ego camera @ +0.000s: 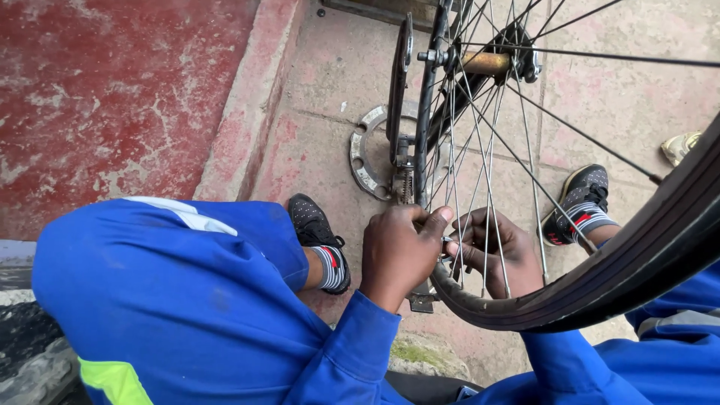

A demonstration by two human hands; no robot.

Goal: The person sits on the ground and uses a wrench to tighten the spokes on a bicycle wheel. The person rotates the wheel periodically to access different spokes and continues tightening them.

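Head view, looking down on a bicycle wheel (pixel 570 150) standing upright between the knees, probably so both hands can be reaching the spokes near the rim. Left hand (pixel 397 251) curling on the near side of the wheel, fingers closed together and pinching at a small metal part on a spoke (pixel 448 238) just above the tyre (pixel 637 270); exactly what is being pinched too small to tell. Right hand (pixel 499 255) sitting behind the spokes, fingers curled in toward the same spot, likely steadying that spoke from the other side; whether gripping or only touching, cannot tell. Hub (pixel 486 61) hanging high in frame, axle end poking toward the camera. Bike frame bars (pixel 427 112) running down beside the wheel, a pedal (pixel 421 301) hanging below the left hand. Ring-shaped metal disc (pixel 363 157) lying flat on the paved floor (pixel 330 75), well apart from the hands.

Counting: one wheel, one tyre, one hub, two hands, two dark shoes (pixel 313 225) with striped socks, one more pale shoe tip (pixel 679 146) at the right edge, one disc, one pedal. Blue work suit (pixel 172 300) covering both legs and arms.
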